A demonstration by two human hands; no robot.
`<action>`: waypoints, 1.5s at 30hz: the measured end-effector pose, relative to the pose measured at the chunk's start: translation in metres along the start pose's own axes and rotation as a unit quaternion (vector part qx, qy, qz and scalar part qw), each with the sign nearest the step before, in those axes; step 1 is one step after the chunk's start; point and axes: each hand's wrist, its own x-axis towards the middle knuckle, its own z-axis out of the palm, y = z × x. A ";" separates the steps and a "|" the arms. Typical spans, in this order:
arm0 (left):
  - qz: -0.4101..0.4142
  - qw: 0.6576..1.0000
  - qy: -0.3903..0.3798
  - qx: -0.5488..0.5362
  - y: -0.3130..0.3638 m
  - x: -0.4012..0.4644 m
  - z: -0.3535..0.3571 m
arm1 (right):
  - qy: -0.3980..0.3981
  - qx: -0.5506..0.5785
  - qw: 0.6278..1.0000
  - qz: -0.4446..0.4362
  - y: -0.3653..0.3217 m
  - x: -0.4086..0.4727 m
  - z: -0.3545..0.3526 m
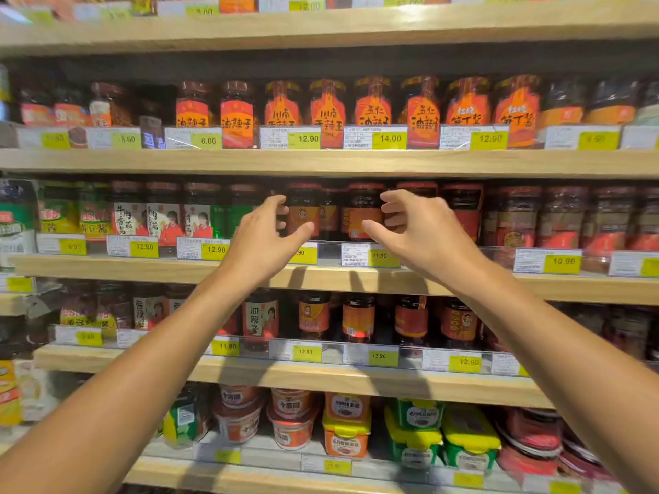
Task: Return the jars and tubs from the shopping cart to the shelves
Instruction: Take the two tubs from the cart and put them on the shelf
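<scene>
The left hand (265, 237) curls loosely beside an orange-labelled jar (303, 212), fingertips at its side, thumb below; whether it actually touches is unclear. At three o'clock of that jar, the right hand (417, 233) cups a second jar (362, 212) the same way. Both jars stand upright on the middle shelf (142, 270), yellow price tags (214, 250) at six o'clock.
</scene>
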 end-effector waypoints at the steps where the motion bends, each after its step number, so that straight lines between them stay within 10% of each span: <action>1: -0.008 1.000 -0.013 0.024 0.001 0.010 0.003 | -0.017 -0.030 0.999 0.015 -0.002 0.009 0.004; 32: -0.084 0.976 -0.176 0.091 -0.009 0.068 0.020 | -0.176 -0.077 0.976 0.100 -0.002 0.074 0.052; 40: -0.077 0.971 -0.133 0.184 -0.001 0.054 0.019 | -0.118 -0.089 0.986 0.082 -0.003 0.059 0.050; 45: 0.022 0.980 0.095 0.175 0.012 0.021 0.004 | 0.063 -0.014 0.997 -0.041 0.019 0.010 0.007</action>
